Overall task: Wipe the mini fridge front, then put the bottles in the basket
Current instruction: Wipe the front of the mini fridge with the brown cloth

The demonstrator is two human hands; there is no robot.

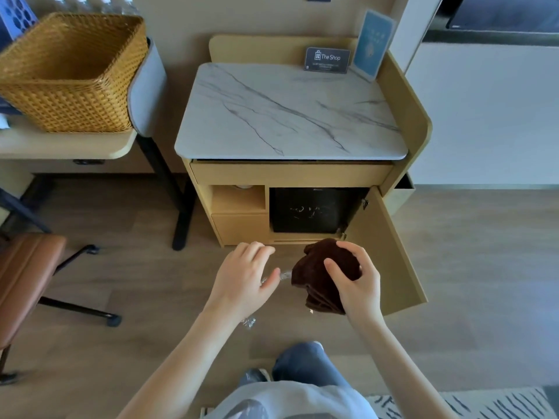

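The black mini fridge (308, 210) sits inside a light wooden cabinet, its front marked with pale smears. The cabinet door (390, 255) stands swung open to the right. My right hand (355, 279) grips a bunched dark brown cloth (314, 279) just in front of and below the fridge. My left hand (245, 276) holds a clear plastic bottle (282, 275), mostly hidden under the palm, its top pointing at the cloth. A woven wicker basket (72, 77) stands empty on the desk at upper left. Several clear bottles (93, 3) line up behind it.
The cabinet's marble top (290, 113) carries a dark sign (327, 59) and a blue card (373, 43). A brown chair (27, 276) and black desk legs (169, 189) are on the left. My knee (305, 361) is below, a striped rug (453, 402) at lower right.
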